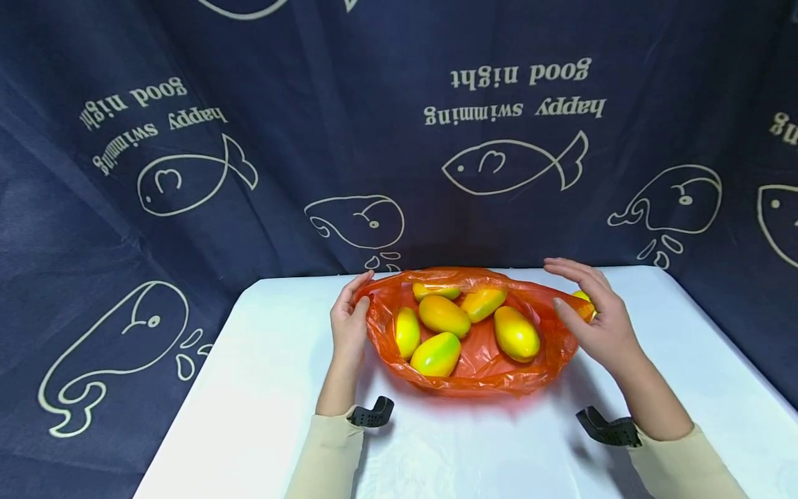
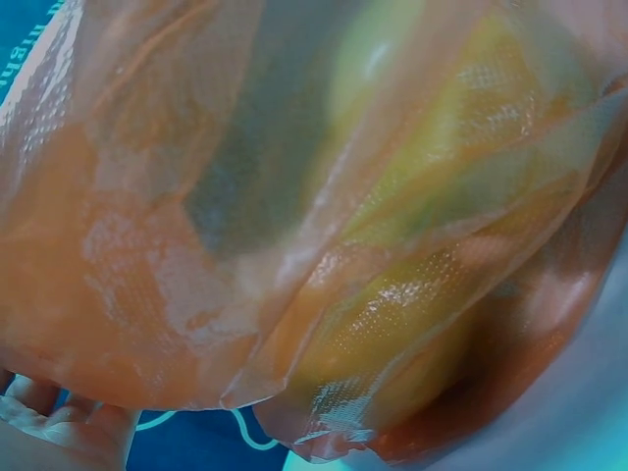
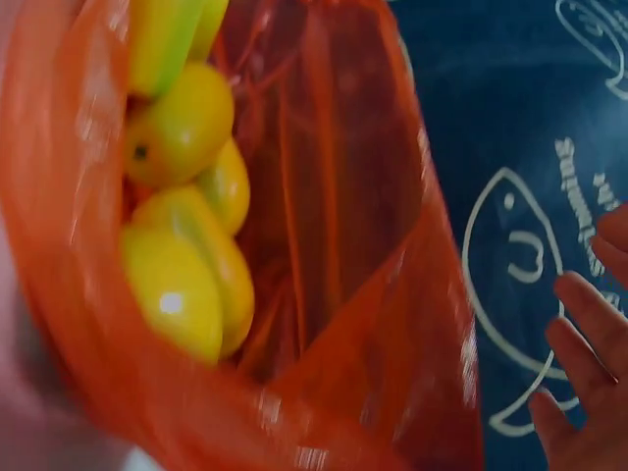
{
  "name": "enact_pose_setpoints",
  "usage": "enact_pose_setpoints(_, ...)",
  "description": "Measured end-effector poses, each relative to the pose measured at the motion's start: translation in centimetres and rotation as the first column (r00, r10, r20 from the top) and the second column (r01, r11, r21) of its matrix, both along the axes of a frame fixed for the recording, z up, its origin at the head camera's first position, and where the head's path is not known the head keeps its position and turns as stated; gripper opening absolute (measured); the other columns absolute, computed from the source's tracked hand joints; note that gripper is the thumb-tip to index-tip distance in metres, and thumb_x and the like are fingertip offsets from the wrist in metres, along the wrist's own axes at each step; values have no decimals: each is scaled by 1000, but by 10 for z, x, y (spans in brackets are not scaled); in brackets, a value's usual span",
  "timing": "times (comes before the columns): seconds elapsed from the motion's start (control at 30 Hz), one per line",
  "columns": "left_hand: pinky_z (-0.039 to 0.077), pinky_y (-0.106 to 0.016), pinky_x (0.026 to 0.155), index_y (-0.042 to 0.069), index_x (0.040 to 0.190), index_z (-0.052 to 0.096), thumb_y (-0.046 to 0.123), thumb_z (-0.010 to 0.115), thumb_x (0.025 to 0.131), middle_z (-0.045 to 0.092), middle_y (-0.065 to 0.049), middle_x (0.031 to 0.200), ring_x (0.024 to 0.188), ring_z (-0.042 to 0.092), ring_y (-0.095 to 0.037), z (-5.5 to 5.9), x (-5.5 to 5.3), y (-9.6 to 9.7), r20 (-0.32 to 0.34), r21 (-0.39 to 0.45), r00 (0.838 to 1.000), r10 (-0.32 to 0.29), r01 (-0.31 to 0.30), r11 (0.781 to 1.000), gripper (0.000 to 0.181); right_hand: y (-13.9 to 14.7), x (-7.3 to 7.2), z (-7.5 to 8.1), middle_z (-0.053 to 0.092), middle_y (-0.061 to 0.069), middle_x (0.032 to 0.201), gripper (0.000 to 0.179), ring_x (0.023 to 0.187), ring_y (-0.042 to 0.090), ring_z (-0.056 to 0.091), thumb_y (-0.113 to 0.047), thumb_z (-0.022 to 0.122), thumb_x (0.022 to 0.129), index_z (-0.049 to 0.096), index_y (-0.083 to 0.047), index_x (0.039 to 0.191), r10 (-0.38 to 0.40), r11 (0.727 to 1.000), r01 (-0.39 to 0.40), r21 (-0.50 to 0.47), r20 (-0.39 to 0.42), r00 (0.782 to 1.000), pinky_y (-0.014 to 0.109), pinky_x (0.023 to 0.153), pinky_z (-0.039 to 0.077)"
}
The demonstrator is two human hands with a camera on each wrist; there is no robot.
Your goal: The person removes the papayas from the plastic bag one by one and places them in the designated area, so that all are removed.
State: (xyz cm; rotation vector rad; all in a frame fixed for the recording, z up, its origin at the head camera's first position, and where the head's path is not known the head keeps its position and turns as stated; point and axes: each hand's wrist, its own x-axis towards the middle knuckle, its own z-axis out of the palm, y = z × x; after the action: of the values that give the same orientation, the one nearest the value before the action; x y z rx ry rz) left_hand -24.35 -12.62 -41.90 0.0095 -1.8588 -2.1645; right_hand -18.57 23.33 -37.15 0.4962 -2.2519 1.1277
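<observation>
An orange-red plastic bag (image 1: 480,381) lies wide-mouthed on the table, with several yellow-green mangoes (image 1: 444,315) inside. At its left end my left hand (image 1: 350,322) grips the rim between thumb and fingers. The left wrist view has the bag's thin side (image 2: 147,265) filling most of it, with mangoes showing through and the left hand (image 2: 69,432) at the lower left corner. By the bag's right end is my right hand (image 1: 598,315), fingers extended and thumb apart. In the right wrist view its spread fingers (image 3: 589,324) are beside the bag, holding nothing.
Another mango (image 1: 582,296) is on the right, partly hidden behind the right hand. A white-covered table (image 1: 262,388) lies under everything. Behind it hangs a dark blue curtain (image 1: 386,138) with fish drawings and lettering. Each wrist wears a black mount (image 1: 373,414).
</observation>
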Motion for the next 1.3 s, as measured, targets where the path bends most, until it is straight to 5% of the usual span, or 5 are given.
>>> enact_pose_setpoints(0.13, 52, -29, 104, 20, 132, 64, 1, 47, 99, 63, 3, 138, 127, 58, -17, 1, 1, 0, 10, -2, 1000, 0, 0, 1000, 42, -15, 2, 2, 58, -15, 135, 60, 125, -2, 50, 5, 71, 83, 58, -13, 139, 79, 997, -79, 8, -3, 997, 3, 102, 39)
enact_pose_setpoints(0.33, 52, -28, 103, 21, 132, 64, 2, 47, 99, 63, 2, 137, 125, 59, -18, 1, 1, 0, 4, -8, 1000, -3, 3, 1000, 41, -38, 1, -3, 61, 8, 133, 66, 116, 0, 56, 4, 75, 81, 55, -16, 140, 179, 984, -180, 12, 35, 983, 5, 102, 41)
enact_pose_setpoints(0.57, 52, -32, 104, 17, 132, 64, 0, 46, 99, 63, 0, 137, 124, 59, -20, 0, 1, -1, -15, 1, 1000, -12, 12, 1000, 41, -59, -1, -18, 60, -7, 135, 65, 121, 3, 53, -15, 79, 84, 52, -28, 142, 209, 972, -226, 71, 192, 959, 14, 106, 43)
enact_pose_setpoints(0.83, 50, -31, 106, 17, 133, 64, 4, 46, 102, 62, -4, 139, 126, 59, -19, 0, 1, -3, -27, 6, 999, -23, 23, 1000, 38, -79, -12, -39, 51, -10, 146, 69, 128, 16, 53, -23, 79, 85, 48, -33, 145, 309, 937, -345, 59, 329, 892, 56, 109, 46)
enact_pose_setpoints(1.3, 51, -33, 105, 14, 133, 64, 5, 47, 102, 64, -4, 137, 122, 61, -16, 0, 1, -3, -44, -6, 999, -18, 17, 1000, 37, -109, -19, -66, 42, -13, 153, 70, 148, 24, 31, -34, 80, 83, 47, -38, 145, 372, 885, -464, 42, 537, 757, 62, 119, 31)
